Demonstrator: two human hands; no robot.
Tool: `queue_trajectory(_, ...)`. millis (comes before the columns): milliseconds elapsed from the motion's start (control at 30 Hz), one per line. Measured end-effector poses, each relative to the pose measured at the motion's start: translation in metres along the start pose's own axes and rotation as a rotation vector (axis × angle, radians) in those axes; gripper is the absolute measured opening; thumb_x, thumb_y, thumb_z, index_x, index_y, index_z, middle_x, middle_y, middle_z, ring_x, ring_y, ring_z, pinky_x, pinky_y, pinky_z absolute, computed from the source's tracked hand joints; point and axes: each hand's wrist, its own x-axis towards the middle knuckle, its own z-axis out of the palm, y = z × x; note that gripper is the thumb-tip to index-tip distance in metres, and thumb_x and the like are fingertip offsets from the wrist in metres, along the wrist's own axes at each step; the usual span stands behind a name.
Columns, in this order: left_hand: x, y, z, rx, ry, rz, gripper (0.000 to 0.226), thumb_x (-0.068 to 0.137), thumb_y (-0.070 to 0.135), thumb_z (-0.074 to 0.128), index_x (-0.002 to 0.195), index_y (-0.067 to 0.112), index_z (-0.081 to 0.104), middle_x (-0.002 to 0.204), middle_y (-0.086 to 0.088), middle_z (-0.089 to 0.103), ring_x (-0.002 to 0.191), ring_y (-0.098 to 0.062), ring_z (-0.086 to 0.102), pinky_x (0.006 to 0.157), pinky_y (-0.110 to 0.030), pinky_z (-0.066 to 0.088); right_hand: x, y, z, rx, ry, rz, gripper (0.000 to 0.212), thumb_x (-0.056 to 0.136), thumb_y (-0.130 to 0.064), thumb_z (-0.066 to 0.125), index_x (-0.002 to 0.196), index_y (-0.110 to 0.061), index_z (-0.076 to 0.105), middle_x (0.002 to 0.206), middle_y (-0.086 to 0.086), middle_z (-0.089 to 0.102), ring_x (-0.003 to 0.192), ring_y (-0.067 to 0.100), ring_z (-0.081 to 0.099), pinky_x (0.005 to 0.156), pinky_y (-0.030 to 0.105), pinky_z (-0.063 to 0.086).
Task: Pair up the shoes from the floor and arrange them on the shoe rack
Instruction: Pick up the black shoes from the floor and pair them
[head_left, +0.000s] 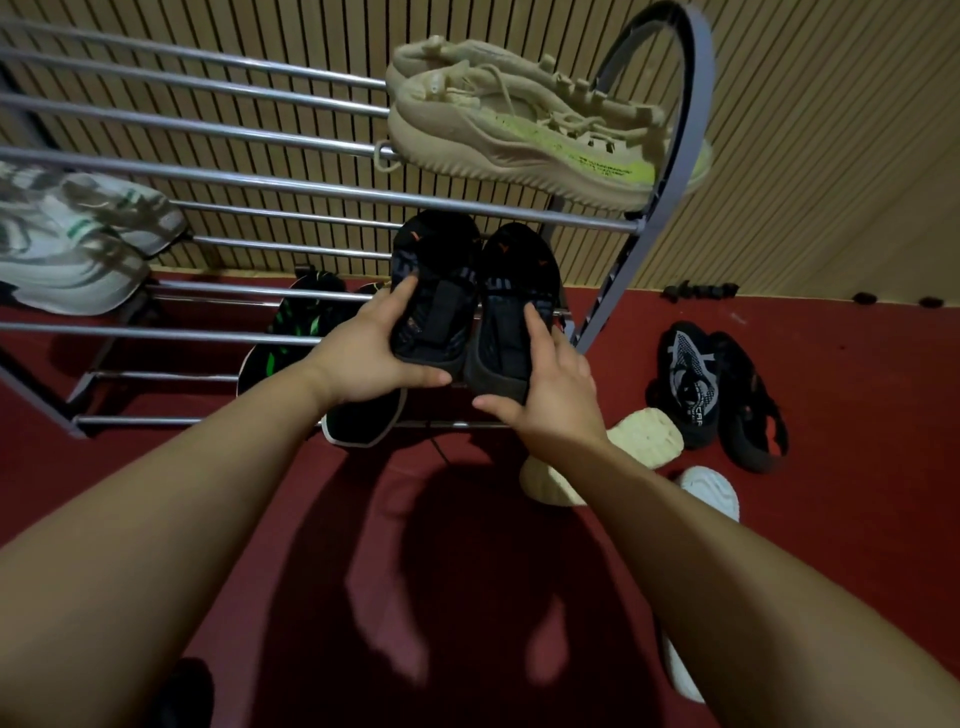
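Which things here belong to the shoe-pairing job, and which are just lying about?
Job: black shoes, held by left hand and right hand; shoe rack; beige sneakers, white-green sneakers, black-green sneakers on it; black sandals, cream-soled shoes, white shoe on the floor.
Lying about: small dark objects by the wall.

The floor (831, 364) is dark red, the rack (260, 181) is silver, the wall (831, 156) is tan with dark lines, the tan shoes (509, 130) have a yellow-green stripe, the white shoes (67, 249) have green stripes, and the black shoes (436, 260) have orange marks.
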Motion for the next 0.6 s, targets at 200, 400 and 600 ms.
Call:
queue_trajectory(200,0.009,0.018,0.013,0.076,0.067,0.020,0.112,0.068,0.045,0.079,0.150,0.033,0.004,0.158,-0.006,0.013,0.144,-0.016,0.015,0.110,-0.026,0.021,0.018,0.010,-0.007,0.091,0.040,0.038,0.103,0.080,-0.035,0.073,0.151,-0.031,-0.002,0.159,0.007,0.013,0.143,0.029,0.018,0.114,0.040,0.024)
queue_trajectory(400,0.014,0.022,0.021,0.077,0.082,-0.002,0.121,0.063,0.048,0.079,0.149,0.034,-0.004,0.159,-0.008,0.006,0.145,-0.018,0.013,0.114,-0.033,0.023,0.018,0.006,-0.008,-0.191,0.076,0.021,0.092,0.087,-0.038,0.064,0.151,-0.028,-0.001,0.159,0.010,0.012,0.142,0.029,0.022,0.108,0.038,0.032)
queue_trajectory(600,0.007,0.019,0.027,0.036,0.037,0.012,0.113,0.069,0.050,0.075,0.148,0.038,-0.004,0.159,-0.008,0.004,0.145,-0.022,0.014,0.116,-0.034,0.022,0.006,0.015,-0.008,-0.223,0.166,-0.077,0.080,0.090,-0.029,0.059,0.152,-0.022,0.009,0.154,0.006,0.024,0.138,0.027,0.022,0.106,0.038,0.032)
